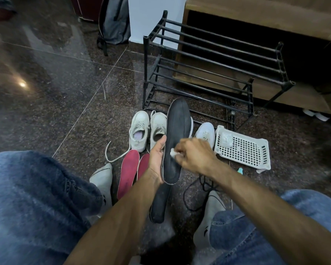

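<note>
The dark stone floor (75,111) carries everything here. A black shoe rack (208,60) stands at its far side against a wooden cabinet, and a white basket (268,155) lies just in front of the rack's right end. A pair of white shoes (139,131) sits in front of the rack's left end, with two red insoles (128,173) nearer the person.

The black insole (177,131) is held up off the floor, roughly upright with its toe end toward the rack. The left hand (157,157) grips its lower half, thumb along the left edge. The right hand (193,155) is closed on a small white wad (172,152) and presses it against the insole's face just above the heel.

The step looks like wiping the insole clean. It should go best with the left hand bracing from behind so the soft insole does not bend under pressure. Strokes should run from heel to toe, overlapping. Turning the wad to a fresh side as it soils would avoid smearing dirt back on. A second black insole (160,203) lies on the floor below, probably next.
</note>
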